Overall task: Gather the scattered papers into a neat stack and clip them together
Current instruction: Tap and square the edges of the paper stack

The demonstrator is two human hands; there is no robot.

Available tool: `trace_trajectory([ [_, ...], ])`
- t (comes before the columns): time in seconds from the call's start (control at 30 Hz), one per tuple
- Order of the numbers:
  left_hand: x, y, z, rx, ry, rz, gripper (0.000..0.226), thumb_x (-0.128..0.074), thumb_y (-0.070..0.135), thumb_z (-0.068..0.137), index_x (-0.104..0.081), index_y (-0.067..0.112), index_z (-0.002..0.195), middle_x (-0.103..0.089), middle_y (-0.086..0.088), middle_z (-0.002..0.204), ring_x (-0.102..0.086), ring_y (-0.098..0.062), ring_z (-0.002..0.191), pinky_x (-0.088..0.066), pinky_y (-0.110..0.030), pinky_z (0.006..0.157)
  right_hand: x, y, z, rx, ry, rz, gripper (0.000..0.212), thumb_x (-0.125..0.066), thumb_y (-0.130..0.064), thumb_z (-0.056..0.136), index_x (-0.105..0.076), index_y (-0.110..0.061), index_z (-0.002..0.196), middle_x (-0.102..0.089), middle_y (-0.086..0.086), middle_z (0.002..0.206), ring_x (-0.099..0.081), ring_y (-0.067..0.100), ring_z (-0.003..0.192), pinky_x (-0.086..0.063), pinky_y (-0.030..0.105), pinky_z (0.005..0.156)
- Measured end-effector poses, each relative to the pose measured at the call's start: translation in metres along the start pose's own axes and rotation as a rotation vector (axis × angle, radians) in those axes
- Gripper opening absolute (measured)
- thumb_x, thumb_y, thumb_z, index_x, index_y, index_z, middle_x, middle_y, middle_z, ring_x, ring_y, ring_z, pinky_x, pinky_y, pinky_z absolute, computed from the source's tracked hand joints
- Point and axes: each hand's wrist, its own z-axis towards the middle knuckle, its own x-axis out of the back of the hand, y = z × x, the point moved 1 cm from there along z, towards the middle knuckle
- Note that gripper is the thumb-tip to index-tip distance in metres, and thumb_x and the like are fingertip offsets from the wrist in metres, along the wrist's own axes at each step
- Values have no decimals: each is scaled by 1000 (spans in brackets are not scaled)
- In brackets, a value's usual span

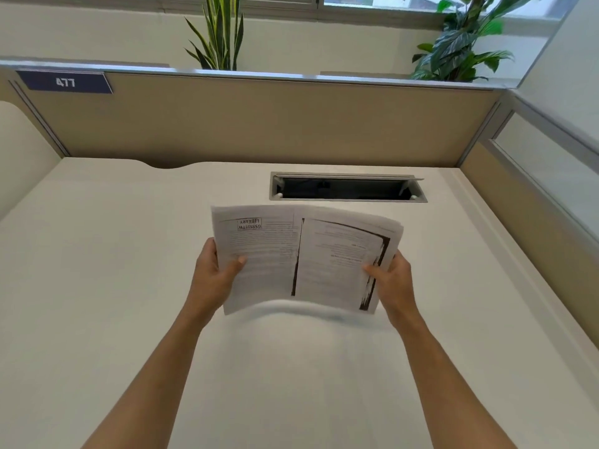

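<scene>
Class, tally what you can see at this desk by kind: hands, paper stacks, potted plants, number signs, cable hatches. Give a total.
Hands: 2 (left hand, right hand)
Paper stack: 1
Plants: 2 (striped plant, leafy plant)
Number sign: 1
Cable hatch: 1
Total: 7

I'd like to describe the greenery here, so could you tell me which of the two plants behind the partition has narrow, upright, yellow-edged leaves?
The left plant, above the desk's middle; the right plant has broad, drooping, plain green leaves.
</scene>
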Motion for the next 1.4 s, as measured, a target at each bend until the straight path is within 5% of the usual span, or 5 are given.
trace_trajectory([
  [0.13, -9, 11, -4, -126, 88, 31, 33, -68, 3, 88, -47, 17, 110, -60, 7, 106, -61, -9, 99, -54, -24, 79, 0, -6, -1, 165, 31, -21, 42, -63, 1, 82, -51, -24, 113, -62, -2, 108, -63, 10, 97, -59, 22, 70],
  [0.3, -11, -8, -14, -56, 102, -51, 44, -68, 10, 72, -51, 35, 104, -62, 6, 107, -61, -10, 99, -52, -26, 82, -1, 21, -11, 101, 36, 44, 46, -61, -5, 67, -54, -11, 112, -65, 6, 100, -65, 15, 93, -54, 19, 68],
  [0.6, -19, -15, -15, -48, 131, -119, 54, -65, -8, 84, -55, 39, 108, -64, 6, 113, -60, -11, 107, -47, -23, 87, -2, 35, -7, 45, 40, 78, 48, -63, -3, 68, -56, -1, 116, -66, 9, 102, -64, 14, 93, -53, 16, 67],
  [0.73, -21, -15, -13, -62, 114, -122, 48, -62, -7, 87, -60, 35, 110, -66, 2, 114, -61, -14, 108, -49, -29, 90, -3, 41, -5, 45, 42, 48, 37, -60, 12, 83, -58, -2, 117, -67, 10, 105, -64, 16, 98, -54, 16, 69],
  [1.4, -25, -32, -15, 23, 118, -51, 26, -60, 8, 94, -55, 18, 117, -65, 3, 111, -62, -15, 105, -51, -29, 82, -2, 53, -6, 31, 57, -20, 32, -62, -3, 90, -59, -10, 121, -68, 4, 111, -64, 19, 104, -57, 25, 79],
])
